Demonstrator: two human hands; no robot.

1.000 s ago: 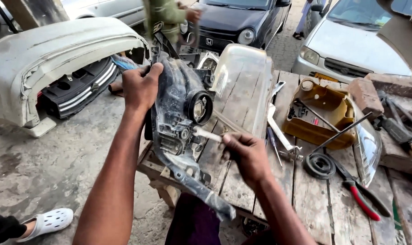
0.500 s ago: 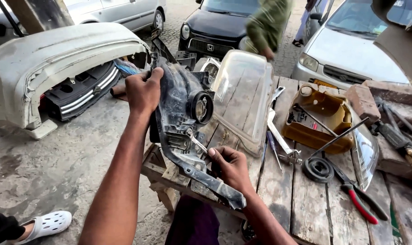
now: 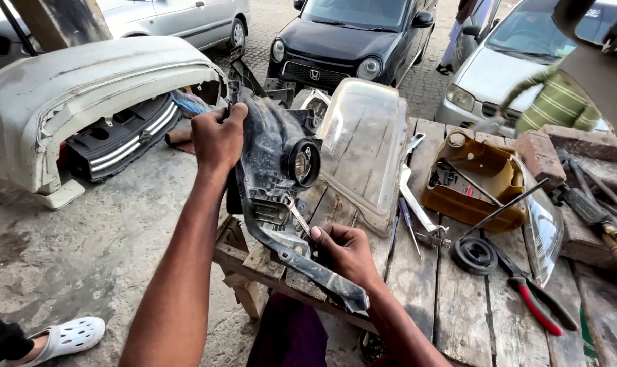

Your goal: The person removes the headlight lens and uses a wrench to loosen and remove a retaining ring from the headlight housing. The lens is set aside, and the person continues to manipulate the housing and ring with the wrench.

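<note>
The right hand (image 3: 346, 253) is closed around a thin metal tool (image 3: 298, 216), poking its tip into the back of the headlight housing (image 3: 271, 170). The left hand (image 3: 217, 136) grips the housing's top edge, holding it upright on the wooden bench (image 3: 458, 319) (clear lens (image 3: 366, 149) behind). Next comes careful prying, I think.

Outdoor car repair yard in daylight

A worn wooden plank table (image 3: 458, 319) stands on stained concrete ground (image 3: 84, 272); a detached white bumper (image 3: 71, 95) lies at left, and a black car (image 3: 349, 41), a white car (image 3: 172, 17) and a silver car (image 3: 505, 61) are parked on paving behind.
</note>
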